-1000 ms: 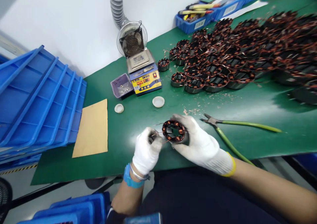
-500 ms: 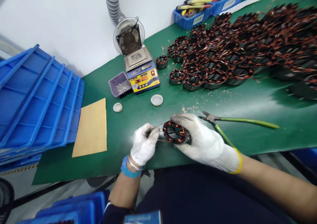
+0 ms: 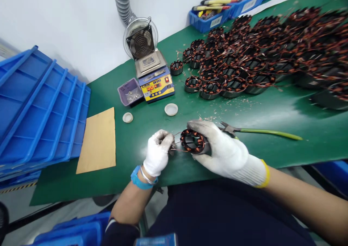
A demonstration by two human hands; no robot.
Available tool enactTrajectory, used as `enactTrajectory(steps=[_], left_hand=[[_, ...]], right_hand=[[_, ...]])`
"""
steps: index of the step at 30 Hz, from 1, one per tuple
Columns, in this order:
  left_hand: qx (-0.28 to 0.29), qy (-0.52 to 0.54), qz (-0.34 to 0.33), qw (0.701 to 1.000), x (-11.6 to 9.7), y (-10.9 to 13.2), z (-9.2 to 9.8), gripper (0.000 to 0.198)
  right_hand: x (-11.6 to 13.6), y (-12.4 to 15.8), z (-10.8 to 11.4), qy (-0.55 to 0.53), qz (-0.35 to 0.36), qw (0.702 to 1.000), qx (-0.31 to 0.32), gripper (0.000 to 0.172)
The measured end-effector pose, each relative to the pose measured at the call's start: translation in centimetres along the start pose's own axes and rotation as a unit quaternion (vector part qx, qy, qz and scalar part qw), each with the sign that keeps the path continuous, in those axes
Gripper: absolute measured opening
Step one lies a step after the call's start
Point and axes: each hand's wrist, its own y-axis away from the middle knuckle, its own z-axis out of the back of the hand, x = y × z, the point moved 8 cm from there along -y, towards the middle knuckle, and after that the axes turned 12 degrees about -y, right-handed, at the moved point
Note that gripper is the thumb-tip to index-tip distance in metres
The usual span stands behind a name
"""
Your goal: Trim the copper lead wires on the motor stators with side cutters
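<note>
Right hand (image 3: 220, 149) grips the stator (image 3: 192, 141) firmly; left hand (image 3: 158, 152) pinches its leads (image 3: 177, 149). Best done with a steady stator and a gentle pull, no kinks.

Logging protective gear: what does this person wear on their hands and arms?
White knit gloves cover the left hand and right hand; the right cuff has a yellow edge. The left wrist bears a blue band and silver bangle, with a dark sleeve higher up.
</note>
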Motion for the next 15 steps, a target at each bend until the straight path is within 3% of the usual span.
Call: enactTrajectory(steps=[4,7,10,12,15], left_hand=[[0.042,0.018,0.033,0.998,0.3,-0.3,-0.7,0.053],[-0.020,0.031,-0.006,0.999,0.7,-1.7,1.3,0.053],[-0.110,0.009,-0.038,0.993,1.8,-3.5,4.2,0.058],[-0.152,-0.001,-0.034,0.988,2.9,-4.5,5.6,0.058],[-0.168,0.004,-0.026,0.985,4.5,-5.3,6.4,0.054]], right_hand=[[-0.2,-0.2,0.4,0.021,-0.017,1.000,0.008,0.080],[-1.3,-1.4,1.3,0.045,-0.027,0.998,0.018,0.082],[-3.9,-4.2,2.1,0.092,-0.061,0.993,0.046,0.082],[-6.3,-6.6,2.0,0.141,-0.100,0.980,0.096,0.083],[-8.4,-9.8,0.9,0.196,-0.107,0.955,0.195,0.081]])
